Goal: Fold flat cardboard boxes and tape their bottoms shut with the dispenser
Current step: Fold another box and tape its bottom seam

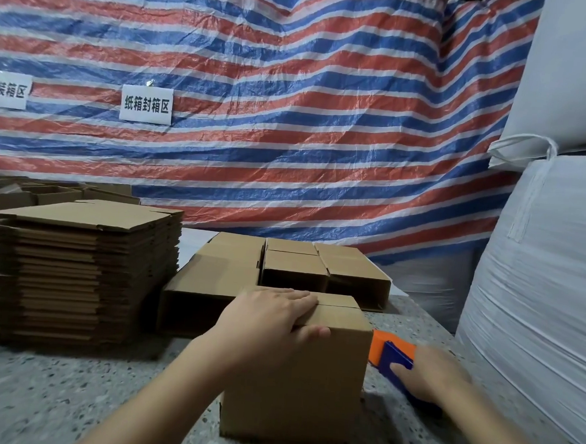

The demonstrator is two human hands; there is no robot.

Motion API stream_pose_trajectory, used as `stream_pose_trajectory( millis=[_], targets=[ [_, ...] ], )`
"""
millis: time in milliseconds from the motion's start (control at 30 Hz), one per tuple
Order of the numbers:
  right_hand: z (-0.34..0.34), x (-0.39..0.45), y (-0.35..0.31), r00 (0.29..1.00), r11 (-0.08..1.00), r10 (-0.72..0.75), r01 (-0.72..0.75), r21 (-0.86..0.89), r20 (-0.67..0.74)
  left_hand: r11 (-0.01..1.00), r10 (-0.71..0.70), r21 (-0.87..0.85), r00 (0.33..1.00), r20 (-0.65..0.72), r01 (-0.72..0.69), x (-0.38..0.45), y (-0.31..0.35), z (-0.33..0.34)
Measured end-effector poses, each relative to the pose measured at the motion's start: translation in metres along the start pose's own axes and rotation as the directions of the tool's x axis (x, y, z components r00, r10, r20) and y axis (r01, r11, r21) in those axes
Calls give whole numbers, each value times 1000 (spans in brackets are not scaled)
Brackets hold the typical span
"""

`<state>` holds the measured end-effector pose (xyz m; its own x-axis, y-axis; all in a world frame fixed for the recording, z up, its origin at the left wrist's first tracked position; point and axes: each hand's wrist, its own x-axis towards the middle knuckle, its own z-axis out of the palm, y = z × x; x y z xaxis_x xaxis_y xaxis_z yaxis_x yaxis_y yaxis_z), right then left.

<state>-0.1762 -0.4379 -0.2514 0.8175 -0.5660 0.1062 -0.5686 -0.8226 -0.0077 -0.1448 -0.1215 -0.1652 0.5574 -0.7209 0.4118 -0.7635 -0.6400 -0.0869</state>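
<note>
Both forearms are bare, no sleeves showing, and the hands point(272, 318) carry no gloves or rings.

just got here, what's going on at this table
A person is making up cardboard boxes. The left hand presses the closed flaps of a folded box standing on the speckled table. The right hand is on the blue and orange tape dispenser beside it. No tape shows on the seam yet. A stack of flat boxes waits to the left.

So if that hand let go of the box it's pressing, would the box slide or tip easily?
Probably slides easily: the box looks like thin, empty cardboard on a smooth speckled table. Tipping seems unlikely, since it sits squat and flat. The flaps might spring open once the left hand lifts; no tape shows.
</note>
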Motion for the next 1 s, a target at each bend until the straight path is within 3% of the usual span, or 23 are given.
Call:
stream_pose_trajectory(
  millis=[100,233,400,500,567,633,733,833,900,967,1000],
  targets=[
    [-5,5,4,999,997,-35,37,69,-41,1000,20,-5,1000,4,-20,1,-4,1],
    [-53,2,1,982,918,-11,86,386,-191,1000,31,0,1000,3,-31,2,-3,2],
    [-147,-18,-21,971,595,-55,221,773,-235,999,48,20,999,-17,-48,0,-4,1],
    [-191,-31,-35,960,376,-264,193,906,-95,999,48,9,999,-11,-47,2,-5,0],
    [-208,-35,-46,911,299,-413,143,944,-7,999,44,12,999,-9,-44,3,-6,0],
    [-216,-33,-57,861,312,-506,122,942,56,999,40,33,999,-2,-40,2,-5,-1],
    [-218,-28,-69,834,399,-530,89,913,151,1000,27,12,999,-48,-26,-2,0,-1],
    [-216,-23,-74,824,454,-533,89,886,191,963,-74,-263,997,-24,66,-4,1,-5],
    [-217,-21,-78,823,490,-532,106,865,200,795,-179,-568,977,115,213,0,-8,-11],
    [-219,-20,-82,823,527,-528,122,841,211,393,-289,-849,924,251,353,6,-15,-19],
    [-221,-20,-85,820,544,-529,131,829,217,190,-326,-909,897,299,372,9,-17,-23]
  ],
)
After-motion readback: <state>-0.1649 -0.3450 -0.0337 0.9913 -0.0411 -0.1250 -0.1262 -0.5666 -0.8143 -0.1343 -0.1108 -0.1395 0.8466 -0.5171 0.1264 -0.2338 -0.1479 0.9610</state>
